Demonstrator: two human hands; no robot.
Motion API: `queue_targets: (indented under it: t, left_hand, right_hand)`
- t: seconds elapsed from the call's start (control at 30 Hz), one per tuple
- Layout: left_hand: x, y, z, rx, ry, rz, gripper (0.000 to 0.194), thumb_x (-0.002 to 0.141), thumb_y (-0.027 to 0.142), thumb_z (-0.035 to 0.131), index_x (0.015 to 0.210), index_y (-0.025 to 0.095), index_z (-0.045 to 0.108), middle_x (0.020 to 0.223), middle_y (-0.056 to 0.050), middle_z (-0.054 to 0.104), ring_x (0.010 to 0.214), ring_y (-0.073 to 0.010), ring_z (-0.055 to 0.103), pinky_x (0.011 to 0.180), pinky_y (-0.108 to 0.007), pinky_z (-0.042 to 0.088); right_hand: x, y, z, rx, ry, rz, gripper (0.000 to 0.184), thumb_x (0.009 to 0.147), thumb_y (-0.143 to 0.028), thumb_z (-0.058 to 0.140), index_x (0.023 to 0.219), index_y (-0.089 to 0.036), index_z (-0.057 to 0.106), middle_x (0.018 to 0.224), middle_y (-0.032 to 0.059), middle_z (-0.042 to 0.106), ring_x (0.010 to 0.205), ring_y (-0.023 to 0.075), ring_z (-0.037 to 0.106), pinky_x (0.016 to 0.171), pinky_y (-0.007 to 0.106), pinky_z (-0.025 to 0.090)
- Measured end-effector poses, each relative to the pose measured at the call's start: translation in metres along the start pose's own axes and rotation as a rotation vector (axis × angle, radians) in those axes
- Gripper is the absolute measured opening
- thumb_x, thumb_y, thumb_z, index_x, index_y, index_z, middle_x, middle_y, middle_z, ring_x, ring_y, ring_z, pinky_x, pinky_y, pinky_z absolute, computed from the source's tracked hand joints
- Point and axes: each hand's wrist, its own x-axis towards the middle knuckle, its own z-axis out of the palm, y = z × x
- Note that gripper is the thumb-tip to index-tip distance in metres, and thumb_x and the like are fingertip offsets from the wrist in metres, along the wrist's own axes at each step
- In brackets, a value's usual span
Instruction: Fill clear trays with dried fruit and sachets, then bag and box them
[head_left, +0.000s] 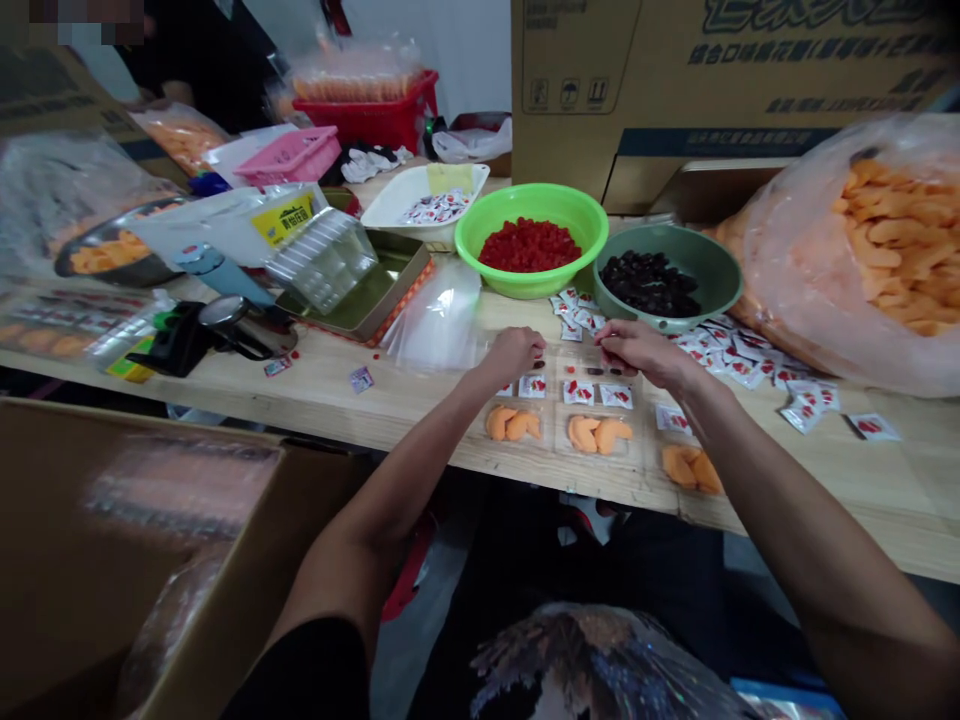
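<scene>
My left hand (513, 356) is closed over the far compartments of a clear plastic tray, fingers bunched together and hiding whatever they hold. A dark dried fruit piece (539, 365) lies just under its fingertips. My right hand (641, 352) is closed in a pinch above the neighbouring trays, its contents too small to make out. Beneath it are dark pieces (594, 371) and a small red piece (571, 370). The trays also hold white sachets (578, 392) in the middle and curved orange pieces (598, 434) in the near compartments; my right wrist partly covers the rightmost tray.
Behind my hands stand a bright green bowl (471, 232) of red pieces and a dark green bowl (721, 262) of dark pieces. Loose sachets (739, 352) and a large bag (817, 330) of orange pieces lie right. A tape dispenser (180, 338) and open carton (247, 560) are left.
</scene>
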Motion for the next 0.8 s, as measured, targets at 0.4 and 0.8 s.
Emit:
queue_targets:
  t: [0.4,0.8]
  left_hand:
    - [-0.01,0.05,-0.007,0.111,0.008,0.044,0.022,0.095,0.017,0.051,0.098,0.016,0.073,0.105,-0.011,0.067,0.102,-0.0238,0.063,0.089,-0.034,0.051]
    - [-0.014,0.049,-0.021,-0.121,0.199,-0.11,0.017,0.088,0.015,0.056,0.101,0.018,0.068,0.096,-0.009,0.073,0.09,-0.0208,0.067,0.082,-0.032,0.051]
  right_hand:
    - [0.01,-0.007,0.021,-0.029,0.117,-0.098,0.016,0.089,-0.022,0.051,0.09,-0.017,0.066,0.056,-0.0049,0.045,0.046,0.0104,0.035,0.044,0.024,0.024]
    - [-0.01,0.013,-0.011,0.145,-0.016,-0.038,0.024,0.073,-0.04,0.071,0.091,-0.025,0.066,0.075,0.0068,0.058,0.052,0.011,0.04,0.044,0.027,0.023]
